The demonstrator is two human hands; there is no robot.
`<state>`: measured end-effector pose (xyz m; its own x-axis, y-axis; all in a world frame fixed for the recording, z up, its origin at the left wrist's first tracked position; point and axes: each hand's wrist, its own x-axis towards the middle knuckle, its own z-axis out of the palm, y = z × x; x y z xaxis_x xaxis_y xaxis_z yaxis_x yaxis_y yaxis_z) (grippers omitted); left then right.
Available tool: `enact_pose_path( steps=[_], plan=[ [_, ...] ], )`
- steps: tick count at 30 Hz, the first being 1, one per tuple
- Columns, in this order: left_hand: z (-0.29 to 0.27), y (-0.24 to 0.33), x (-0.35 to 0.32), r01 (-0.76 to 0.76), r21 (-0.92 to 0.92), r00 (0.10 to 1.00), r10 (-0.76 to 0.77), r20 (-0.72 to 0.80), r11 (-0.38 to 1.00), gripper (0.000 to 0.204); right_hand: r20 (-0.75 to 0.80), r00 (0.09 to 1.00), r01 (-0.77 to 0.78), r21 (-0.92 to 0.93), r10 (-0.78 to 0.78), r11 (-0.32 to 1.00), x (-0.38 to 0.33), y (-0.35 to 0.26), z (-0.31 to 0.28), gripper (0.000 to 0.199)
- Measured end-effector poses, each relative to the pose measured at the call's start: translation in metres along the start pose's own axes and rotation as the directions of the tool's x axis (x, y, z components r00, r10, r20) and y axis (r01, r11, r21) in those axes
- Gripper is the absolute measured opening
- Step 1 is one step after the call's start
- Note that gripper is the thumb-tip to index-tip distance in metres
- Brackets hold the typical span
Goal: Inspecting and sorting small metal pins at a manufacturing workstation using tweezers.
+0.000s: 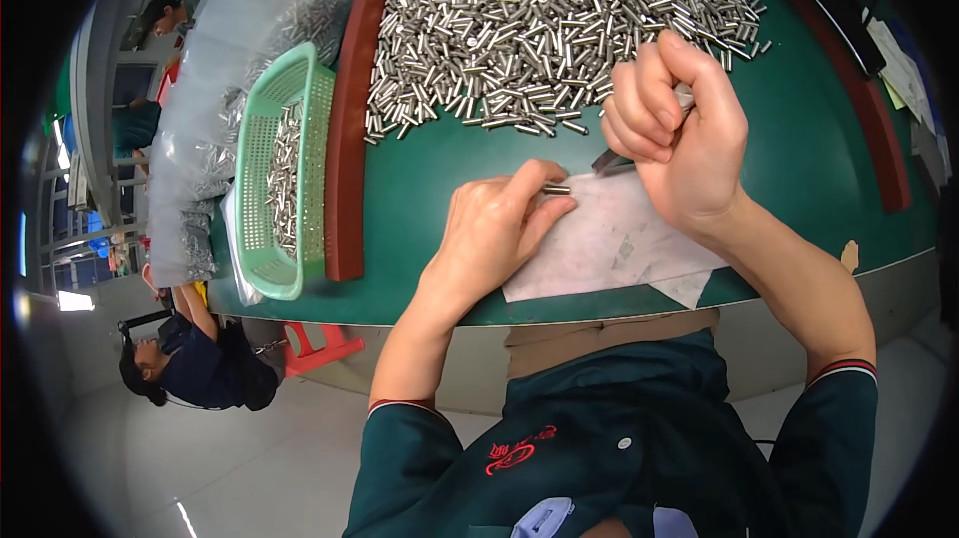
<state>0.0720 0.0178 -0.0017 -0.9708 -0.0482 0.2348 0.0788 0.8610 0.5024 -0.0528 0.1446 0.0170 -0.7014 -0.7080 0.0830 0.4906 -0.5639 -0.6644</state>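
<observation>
Between the thumb and forefinger of my left hand (487,223) a short shiny metal pin (557,189) is pinched, over the near middle of the bench. My right hand (691,133) is closed in a fist around a slim tool (608,162). Its dark end sticks out below the fist, towards the pin but apart from it; the exact kind is hidden by my fingers. Under both hands lies a whitish, smudged cloth or paper sheet (589,263). Just beyond them spreads a big heap of similar metal pins (539,38).
A red-brown wooden rail (348,158) borders the green bench top (410,173) on the left, another (879,143) on the right. Outside the left rail stand a light-green basket (313,178) of pins and clear plastic bags (200,128) of parts. A co-worker (210,368) is at left.
</observation>
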Motion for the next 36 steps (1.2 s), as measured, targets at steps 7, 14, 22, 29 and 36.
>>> enact_pose_path(
  steps=[7,14,22,29,36],
  plan=[
    [-0.002,0.002,-0.002,0.137,-0.027,0.990,-0.136,0.037,0.990,0.016,-0.108,0.993,-0.055,-0.035,0.051,0.998,-0.006,0.016,0.005,0.039],
    [0.001,0.000,-0.004,0.185,-0.128,0.982,-0.186,0.000,0.974,0.014,-0.153,0.986,-0.071,-0.003,0.069,0.997,-0.006,0.021,0.008,0.036],
    [0.001,-0.001,-0.004,0.227,-0.172,0.974,-0.228,0.013,0.958,0.013,-0.127,0.990,-0.060,-0.034,0.055,0.998,-0.007,0.024,0.008,0.038],
    [0.001,0.000,-0.004,0.233,-0.187,0.972,-0.236,0.004,0.954,0.013,-0.090,0.996,-0.014,-0.077,0.007,0.997,-0.010,0.026,0.008,0.039],
    [0.000,-0.001,-0.003,0.265,-0.212,0.964,-0.264,0.034,0.941,0.013,-0.054,0.997,0.054,-0.168,-0.064,0.984,-0.017,0.031,0.014,0.038]
  ],
)
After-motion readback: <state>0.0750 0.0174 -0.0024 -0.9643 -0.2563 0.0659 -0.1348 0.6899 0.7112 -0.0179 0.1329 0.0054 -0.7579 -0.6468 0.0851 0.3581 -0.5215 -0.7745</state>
